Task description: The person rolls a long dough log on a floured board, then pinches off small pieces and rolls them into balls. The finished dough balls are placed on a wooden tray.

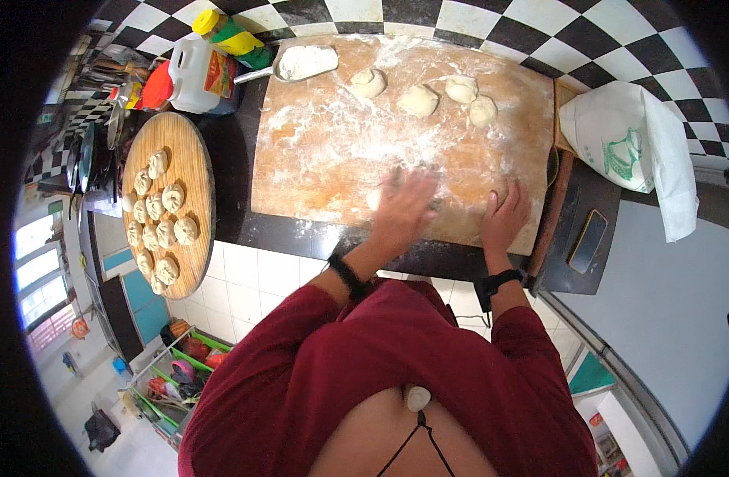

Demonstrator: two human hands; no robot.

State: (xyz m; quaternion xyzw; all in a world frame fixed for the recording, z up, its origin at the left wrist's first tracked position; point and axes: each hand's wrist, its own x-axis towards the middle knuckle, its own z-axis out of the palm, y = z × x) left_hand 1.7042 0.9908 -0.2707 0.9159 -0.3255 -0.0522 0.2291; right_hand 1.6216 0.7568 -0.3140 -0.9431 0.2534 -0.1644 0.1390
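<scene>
My left hand (405, 203) is palm down over the near part of a floured wooden board (316, 155), its fingers stretched out and blurred. A small pale patch, dough or flour, shows beside its edge; what lies beneath the palm is hidden. Near the board's front right corner, my right hand (507, 214) rests with fingers spread and grips nothing visible. Farther back on the board sit several dough lumps: one lump (368, 83) towards the left, a larger lump (418, 101) in the middle, and a touching pair (461, 89) at right. Flour whitens much of the surface.
A metal scoop of flour (307, 62) lies at the back left corner. Pleated buns (154, 206) sit on a round wooden board (191, 149) at left. Behind it stand a plastic jug (191, 77) and a yellow-capped bottle (233, 39). At right are a white sack (614, 131) and a phone (588, 241).
</scene>
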